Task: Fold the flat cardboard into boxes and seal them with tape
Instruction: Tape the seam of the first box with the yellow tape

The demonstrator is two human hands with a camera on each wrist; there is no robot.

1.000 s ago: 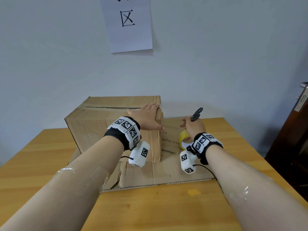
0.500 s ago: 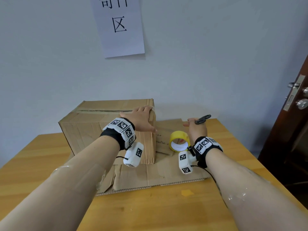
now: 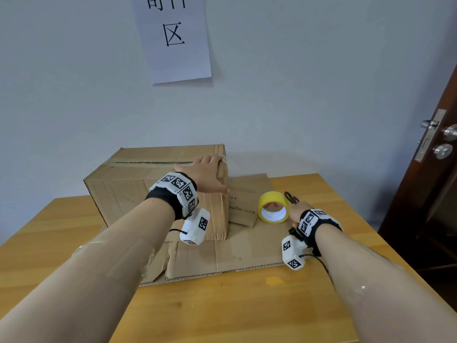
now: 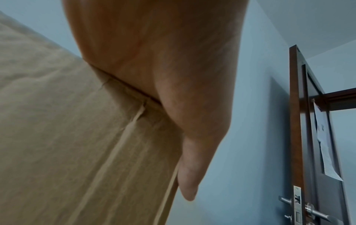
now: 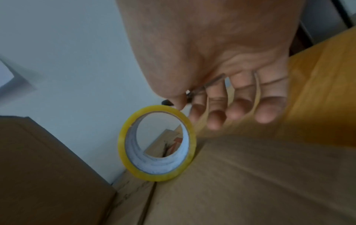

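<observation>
A folded cardboard box (image 3: 138, 191) stands on the table with tape along its top seam. My left hand (image 3: 205, 174) lies flat on its top right corner, fingers straight and reaching the far edge. In the left wrist view my left hand (image 4: 173, 91) presses on the box (image 4: 57, 137). A yellow tape roll (image 3: 273, 206) stands on its edge on flat cardboard (image 3: 235, 253), untouched. Just right of the roll, my right hand (image 3: 298, 212) holds black-handled scissors (image 3: 290, 197). In the right wrist view the scissors (image 5: 213, 80) lie across the fingers of my right hand (image 5: 202, 109) under the thumb, beside the tape roll (image 5: 157, 143).
The wooden table (image 3: 247, 305) stands against a pale wall with a paper sign (image 3: 173, 38). A second flat cardboard piece (image 3: 247, 194) lies behind the roll. A brown door (image 3: 440, 169) with metal handles stands open at the right, past the table's edge.
My right hand let go of the tape roll and drew back to the right with the scissors. The roll now stands alone on the cardboard. My left hand stayed on the box.
</observation>
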